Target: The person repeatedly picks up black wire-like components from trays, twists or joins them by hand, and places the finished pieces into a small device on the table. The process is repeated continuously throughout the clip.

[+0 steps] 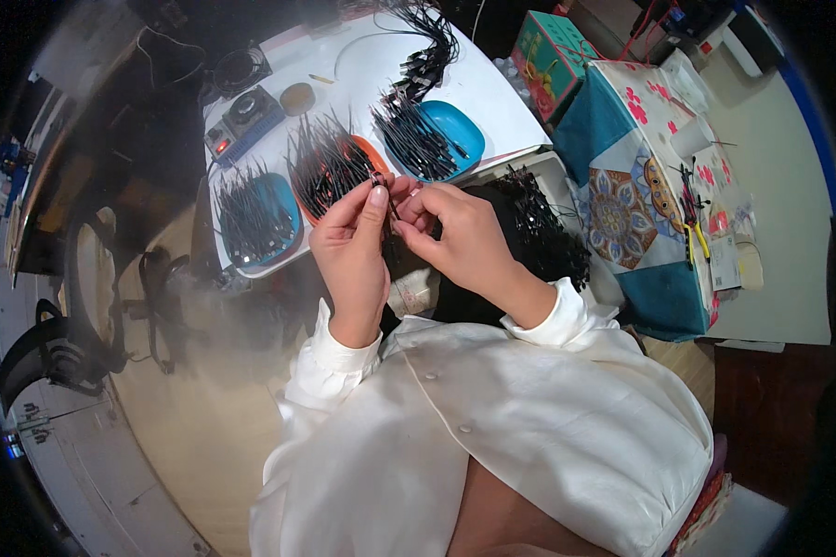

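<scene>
Together, left hand [351, 243] and right hand [460, 237] pinch 1 black wire [381, 186] (thin).

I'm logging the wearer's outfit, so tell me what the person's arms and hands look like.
Both arms wear long, loose cream-white sleeves with gathered cuffs at the wrists, part of a buttoned shirt. The left hand and right hand are bare: no gloves, rings or watch visible.

One fisheye view, worn on my head, looks steeply down past my chest onto my left hand [351, 255] and right hand [460, 237], both close beneath the lens at centre frame. Beyond them the white table [492, 93] curves toward the top rim; floor bends along the left, a patterned cloth [622, 186] to the right.
</scene>
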A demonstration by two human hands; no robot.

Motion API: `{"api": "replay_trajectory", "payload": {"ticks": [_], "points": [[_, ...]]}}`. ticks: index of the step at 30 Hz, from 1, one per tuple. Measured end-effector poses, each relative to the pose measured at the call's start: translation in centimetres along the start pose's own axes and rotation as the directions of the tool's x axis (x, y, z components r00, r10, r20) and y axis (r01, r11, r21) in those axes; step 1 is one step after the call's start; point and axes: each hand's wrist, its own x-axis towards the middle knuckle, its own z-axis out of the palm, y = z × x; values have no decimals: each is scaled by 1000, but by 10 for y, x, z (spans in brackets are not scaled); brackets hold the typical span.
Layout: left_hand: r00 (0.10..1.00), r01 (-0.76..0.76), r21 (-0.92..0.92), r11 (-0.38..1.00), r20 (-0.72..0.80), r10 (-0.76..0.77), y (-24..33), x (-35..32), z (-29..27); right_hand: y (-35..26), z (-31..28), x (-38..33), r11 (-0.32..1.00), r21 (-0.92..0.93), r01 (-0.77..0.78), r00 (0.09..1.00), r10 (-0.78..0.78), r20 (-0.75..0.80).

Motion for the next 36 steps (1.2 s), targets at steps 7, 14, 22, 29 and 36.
{"api": "replay_trajectory", "payload": {"ticks": [7,14,22,29,36], "points": [[999,-12,57,998,-32,14,5,-12,-2,-17,-30,3,994,111,16,995,-27,98],[985,119,5,993,123,-119,9,-20,-5,-7,-31,24,822,534,-197,975,107,194],[972,149,-11,989,184,-145,10,-17,-13,0,-25,19,786,581,-212,974,122,190],[949,275,-165,947,202,-241,9,-16,-12,8,-17,14,400,833,-383,924,176,340],[782,554,-278,785,498,-375,13,-7,-25,10,-21,18,284,810,-514,858,153,491]]}}
